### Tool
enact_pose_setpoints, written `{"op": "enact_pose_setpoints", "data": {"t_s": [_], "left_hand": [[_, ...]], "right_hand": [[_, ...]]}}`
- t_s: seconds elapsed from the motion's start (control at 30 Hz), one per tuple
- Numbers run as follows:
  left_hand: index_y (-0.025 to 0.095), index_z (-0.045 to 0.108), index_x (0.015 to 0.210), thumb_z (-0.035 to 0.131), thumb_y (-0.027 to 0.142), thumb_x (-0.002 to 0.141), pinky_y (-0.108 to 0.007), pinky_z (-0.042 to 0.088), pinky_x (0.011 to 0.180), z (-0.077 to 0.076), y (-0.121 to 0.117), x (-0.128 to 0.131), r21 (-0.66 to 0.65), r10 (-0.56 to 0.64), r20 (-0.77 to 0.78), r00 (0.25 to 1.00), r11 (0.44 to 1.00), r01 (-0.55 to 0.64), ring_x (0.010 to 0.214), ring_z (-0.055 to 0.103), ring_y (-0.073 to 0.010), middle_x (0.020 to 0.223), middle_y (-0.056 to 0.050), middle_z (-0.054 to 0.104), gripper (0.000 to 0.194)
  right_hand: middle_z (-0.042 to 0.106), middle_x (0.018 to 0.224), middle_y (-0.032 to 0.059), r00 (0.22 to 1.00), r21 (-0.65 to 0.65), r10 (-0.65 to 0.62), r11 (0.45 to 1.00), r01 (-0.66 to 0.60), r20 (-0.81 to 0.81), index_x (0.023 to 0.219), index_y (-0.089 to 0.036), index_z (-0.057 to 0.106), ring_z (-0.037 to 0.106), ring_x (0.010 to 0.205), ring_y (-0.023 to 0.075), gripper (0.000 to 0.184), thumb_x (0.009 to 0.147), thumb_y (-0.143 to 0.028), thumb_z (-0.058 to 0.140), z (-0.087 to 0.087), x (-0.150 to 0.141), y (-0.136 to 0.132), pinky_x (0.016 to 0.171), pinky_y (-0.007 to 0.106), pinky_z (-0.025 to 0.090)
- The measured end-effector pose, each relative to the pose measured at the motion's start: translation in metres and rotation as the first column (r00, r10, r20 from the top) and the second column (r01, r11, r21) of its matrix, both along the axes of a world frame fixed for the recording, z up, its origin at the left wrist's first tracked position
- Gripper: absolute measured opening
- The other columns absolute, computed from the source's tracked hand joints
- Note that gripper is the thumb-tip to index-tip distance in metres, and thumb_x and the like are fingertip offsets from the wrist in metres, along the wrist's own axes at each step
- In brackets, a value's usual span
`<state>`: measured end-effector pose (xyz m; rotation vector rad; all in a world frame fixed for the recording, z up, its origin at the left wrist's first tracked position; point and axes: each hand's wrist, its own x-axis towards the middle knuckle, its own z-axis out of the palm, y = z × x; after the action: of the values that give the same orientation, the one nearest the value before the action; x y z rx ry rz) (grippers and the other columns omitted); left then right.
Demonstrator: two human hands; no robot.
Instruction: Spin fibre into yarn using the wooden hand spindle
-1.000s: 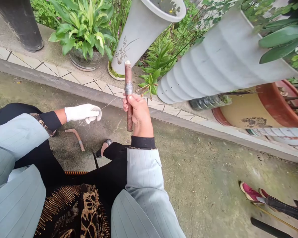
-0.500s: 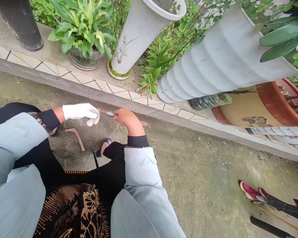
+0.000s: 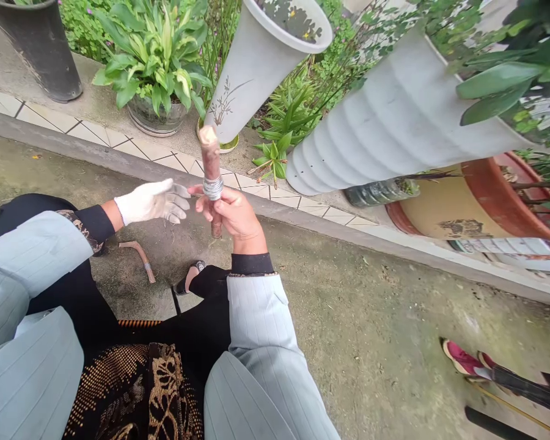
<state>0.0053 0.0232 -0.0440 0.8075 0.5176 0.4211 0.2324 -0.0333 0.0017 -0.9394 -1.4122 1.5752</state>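
My bare right hand (image 3: 236,214) grips a reddish-brown stick (image 3: 210,160) and holds it upright. A band of thin silver wire (image 3: 212,187) is wound round the stick just above my fingers. My left hand (image 3: 153,201), in a white glove, hovers just left of the stick with its fingers stretched out and apart, holding nothing that I can make out. A second curved brown stick (image 3: 140,256) with a small wire band lies on the concrete below my left hand.
Potted plants line a tiled ledge (image 3: 87,134) ahead: a leafy pot (image 3: 158,116), a tall white vase (image 3: 261,61), a ribbed white pot (image 3: 394,122), a brown bowl (image 3: 476,201). My sandalled foot (image 3: 190,278) rests on the ground. Another person's pink shoe (image 3: 461,357) is at lower right.
My right hand swung the stick from lying sideways back to upright. My left hand let go of its pinch and spread its fingers.
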Motion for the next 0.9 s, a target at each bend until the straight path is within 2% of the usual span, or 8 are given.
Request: {"op": "enact_pose_setpoints", "data": {"t_s": [0.1,0.17,0.27,0.4,0.53,0.7,0.8,0.9], "left_hand": [[0.014,0.066,0.106,0.065,0.06,0.076,-0.043,0.056,0.077,0.007,0.005,0.0,0.12,0.025,0.007,1.0,0.992,-0.026,0.093,0.071,-0.0289,0.108,-0.018,0.07,0.055],[0.015,0.066,0.109,0.08,0.045,0.064,-0.038,0.055,0.081,0.011,0.008,-0.001,0.276,-0.015,-0.041,0.999,0.961,0.025,0.102,0.067,-0.0264,0.116,-0.016,0.067,0.055],[0.017,0.066,0.11,0.083,0.022,0.056,-0.03,0.051,0.083,0.014,0.008,-0.001,0.517,0.024,-0.178,0.984,0.853,0.073,0.099,0.063,-0.0185,0.116,-0.011,0.066,0.057],[0.016,0.067,0.097,0.075,0.024,0.067,-0.028,0.05,0.075,0.013,0.007,-0.001,0.679,0.161,-0.323,0.933,0.726,0.11,0.078,0.061,-0.0136,0.09,-0.005,0.069,0.032],[0.014,0.066,0.082,0.064,0.03,0.08,-0.026,0.048,0.065,0.013,0.012,-0.004,0.679,0.286,-0.362,0.887,0.733,0.041,0.062,0.059,-0.0119,0.068,-0.003,0.066,0.016],[0.012,0.062,0.068,0.06,0.031,0.081,-0.023,0.047,0.051,0.004,0.021,-0.006,0.471,0.502,-0.213,0.838,0.804,-0.362,0.053,0.059,-0.011,0.064,-0.006,0.065,0.023],[0.011,0.062,0.073,0.061,0.03,0.081,-0.022,0.043,0.043,0.0,0.024,-0.005,0.399,0.595,-0.218,0.773,0.778,-0.486,0.047,0.058,-0.0088,0.069,-0.006,0.066,0.02],[0.011,0.062,0.08,0.063,0.027,0.082,-0.022,0.047,0.046,0.003,0.024,-0.005,0.39,0.609,-0.148,0.779,0.76,-0.52,0.051,0.06,-0.0074,0.08,-0.007,0.069,0.016]], "right_hand": [[0.065,0.105,0.007,0.972,-0.009,-0.229,0.973,0.229,-0.055,0.101,-0.021,0.068,0.056,0.075,0.0133,0.05,0.07,-0.06,0.073,0.0,0.0,0.005,0.054,0.023,0.046],[0.065,0.105,0.0065,0.951,-0.016,-0.3,0.954,0.299,-0.072,0.101,-0.022,0.067,0.058,0.081,0.0143,0.048,0.071,-0.058,0.074,0.001,0.001,0.007,0.056,0.023,0.047],[0.066,0.104,0.0059,0.946,-0.013,-0.306,0.952,0.306,-0.11,0.103,-0.023,0.066,0.059,0.082,0.0144,0.046,0.072,-0.056,0.073,0.003,0.0,0.008,0.056,0.023,0.047],[0.066,0.101,0.0052,0.952,-0.006,-0.265,0.964,0.267,-0.153,0.101,-0.023,0.067,0.058,0.079,0.0135,0.045,0.071,-0.054,0.076,0.005,-0.002,0.009,0.055,0.023,0.047],[0.065,0.099,0.0049,0.929,-0.016,-0.355,0.935,0.355,-0.107,0.099,-0.022,0.067,0.057,0.077,0.0124,0.041,0.072,-0.053,0.074,0.006,0.001,0.011,0.055,0.023,0.047],[0.065,0.097,0.0036,0.871,-0.063,-0.487,0.873,0.483,-0.07,0.102,-0.022,0.066,0.056,0.077,0.0114,0.036,0.076,-0.047,0.072,0.004,0.007,0.013,0.055,0.021,0.047],[0.065,0.094,0.0022,0.849,-0.058,-0.519,0.855,0.515,-0.102,0.104,-0.024,0.067,0.056,0.075,0.0104,0.034,0.078,-0.045,0.072,0.0,0.011,0.014,0.055,0.02,0.047],[0.064,0.093,0.0017,0.82,-0.043,-0.565,0.825,0.564,-0.094,0.103,-0.024,0.066,0.056,0.075,0.0102,0.029,0.081,-0.044,0.068,-0.003,0.015,0.016,0.056,0.02,0.047]]}}
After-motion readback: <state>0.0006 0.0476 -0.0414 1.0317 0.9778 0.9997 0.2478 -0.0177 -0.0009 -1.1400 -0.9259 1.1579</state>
